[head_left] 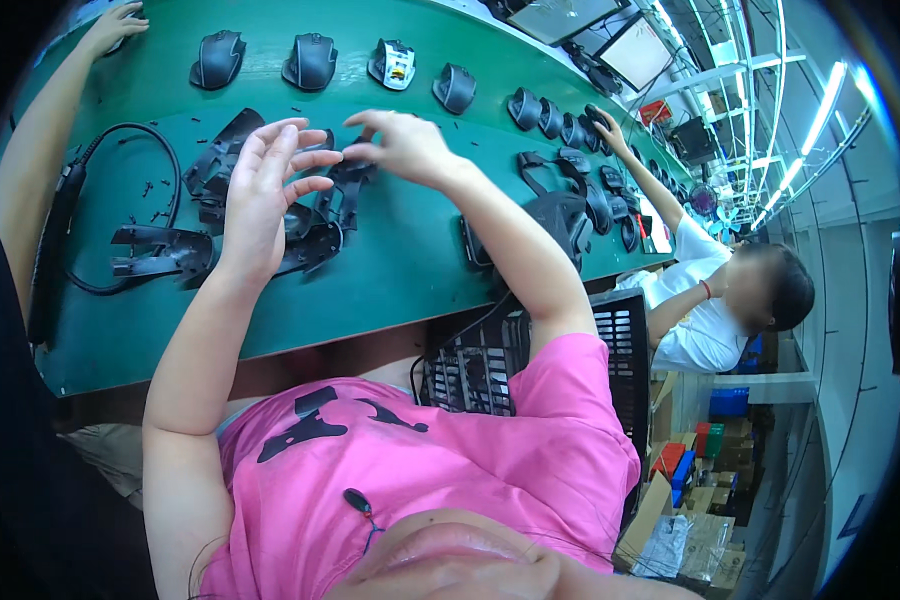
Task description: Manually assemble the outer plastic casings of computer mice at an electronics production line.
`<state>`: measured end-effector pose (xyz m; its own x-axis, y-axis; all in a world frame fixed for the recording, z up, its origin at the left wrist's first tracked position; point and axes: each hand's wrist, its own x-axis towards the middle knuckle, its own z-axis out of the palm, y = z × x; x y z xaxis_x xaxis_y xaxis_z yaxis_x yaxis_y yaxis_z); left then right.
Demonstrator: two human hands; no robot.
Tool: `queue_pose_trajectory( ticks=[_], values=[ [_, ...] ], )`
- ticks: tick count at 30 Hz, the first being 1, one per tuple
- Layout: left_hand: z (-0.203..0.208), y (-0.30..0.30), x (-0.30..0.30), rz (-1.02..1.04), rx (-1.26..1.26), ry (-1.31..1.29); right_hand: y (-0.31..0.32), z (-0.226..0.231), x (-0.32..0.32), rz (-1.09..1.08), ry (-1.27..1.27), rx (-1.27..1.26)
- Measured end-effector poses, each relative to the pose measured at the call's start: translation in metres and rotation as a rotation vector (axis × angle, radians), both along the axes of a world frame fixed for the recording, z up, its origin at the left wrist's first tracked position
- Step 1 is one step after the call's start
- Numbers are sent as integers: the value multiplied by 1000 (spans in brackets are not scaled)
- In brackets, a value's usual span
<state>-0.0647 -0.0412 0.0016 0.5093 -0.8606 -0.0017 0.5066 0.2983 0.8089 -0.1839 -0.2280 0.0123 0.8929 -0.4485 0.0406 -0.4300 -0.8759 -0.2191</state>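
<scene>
Hovering hands (black mouse shells beneath)

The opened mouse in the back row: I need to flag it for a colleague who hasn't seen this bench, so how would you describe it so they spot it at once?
Start at the green conveyor belt and follow the row of computer mice along its far edge. The third from the left is the opened mouse, beyond the right hand. Its neighbours are closed and all black; this one shows white and yellow inside.

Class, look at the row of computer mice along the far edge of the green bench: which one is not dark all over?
The third mouse from the left: it shows white and yellow parts; the others look all dark.
</scene>
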Motion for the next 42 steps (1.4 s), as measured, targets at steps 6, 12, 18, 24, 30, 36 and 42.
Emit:
queue_pose_trajectory(
  ticks=[6,12,18,24,30,36,42],
  values=[
    [-8,-11,-11,35,-32,-270,1,9,-21,-28,-138,-48],
    [-12,-10,-10,-29,-63,-496,28,60,-44,252,-677,-472],
    [7,1,-1,-730,-143,-75,39,62,-42,410,-850,-415],
    [-2,-1,0,-512,-76,-348,41,79,-52,365,-552,-620],
    [-6,-3,-1,-46,19,-1000,62,76,-58,352,-289,-145],
    [-8,-5,-5,120,-108,-1043,46,73,-61,210,-241,210],
    [-21,-5,4,102,55,-918,46,78,-60,179,-242,441]
  ],
)
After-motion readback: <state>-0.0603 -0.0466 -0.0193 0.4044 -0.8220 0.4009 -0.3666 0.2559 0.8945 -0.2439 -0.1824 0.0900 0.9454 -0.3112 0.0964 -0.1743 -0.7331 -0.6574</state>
